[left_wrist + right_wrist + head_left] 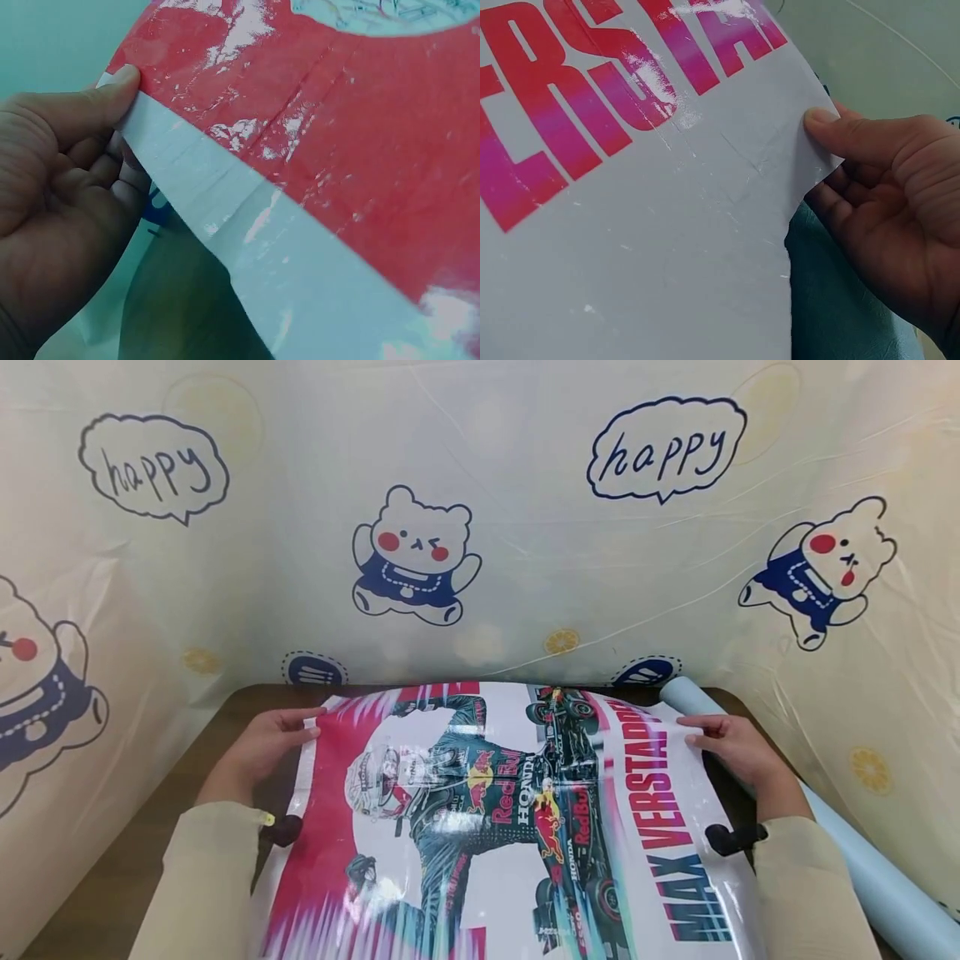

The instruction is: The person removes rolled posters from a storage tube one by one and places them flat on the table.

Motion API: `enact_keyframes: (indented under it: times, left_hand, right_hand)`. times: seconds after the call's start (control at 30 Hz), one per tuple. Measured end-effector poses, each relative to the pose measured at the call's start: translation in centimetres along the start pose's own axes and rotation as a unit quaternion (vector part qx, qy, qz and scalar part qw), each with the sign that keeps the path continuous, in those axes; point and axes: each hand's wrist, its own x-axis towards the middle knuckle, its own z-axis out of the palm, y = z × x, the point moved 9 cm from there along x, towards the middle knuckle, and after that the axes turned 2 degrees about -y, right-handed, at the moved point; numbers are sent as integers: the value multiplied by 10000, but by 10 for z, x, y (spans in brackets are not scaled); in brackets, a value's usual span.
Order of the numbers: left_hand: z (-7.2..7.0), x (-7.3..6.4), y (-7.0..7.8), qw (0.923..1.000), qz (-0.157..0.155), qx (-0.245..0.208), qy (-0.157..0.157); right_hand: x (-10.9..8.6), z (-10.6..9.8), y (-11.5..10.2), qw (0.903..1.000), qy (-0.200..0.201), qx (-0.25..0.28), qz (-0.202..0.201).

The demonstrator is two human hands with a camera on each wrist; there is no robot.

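Note:
A glossy poster [480, 827] with a helmeted racing driver, a race car and large red-to-blue lettering lies sideways over the table, its lower end out of the head view. My left hand [258, 747] pinches its left edge near the far end; in the left wrist view the thumb [124, 82] presses on the white border beside the red print. On the opposite side my right hand [738, 752] pinches the white right edge, thumb on top, with the fingers curled beneath. Both held edges are raised off the table. Creases and light reflections cross the sheet.
A pale blue roll [855, 852] lies along the right side, partly behind the right forearm. The brown wooden table [112, 868] shows at the left. A cream curtain [525, 552] with bears and "happy" bubbles hangs right behind the table's far edge.

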Motion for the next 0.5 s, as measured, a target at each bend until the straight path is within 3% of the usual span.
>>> enact_keyframes:
  times: [0.1, 0.23, 0.5]
  left_hand:
    - [-1, -1, -2, 9990, -133, 422, 19]
    - [0, -1, -8, 9970, -415, 652, -43]
    - [3, 2, -22, 9960, -839, 240, 195]
  right_hand:
    - [1, 1, 3, 9999, -59, -108, 103]
    - [2, 4, 7, 9990, -86, -389, 207]
    - [9, 10, 10, 9970, 81, -763, -72]
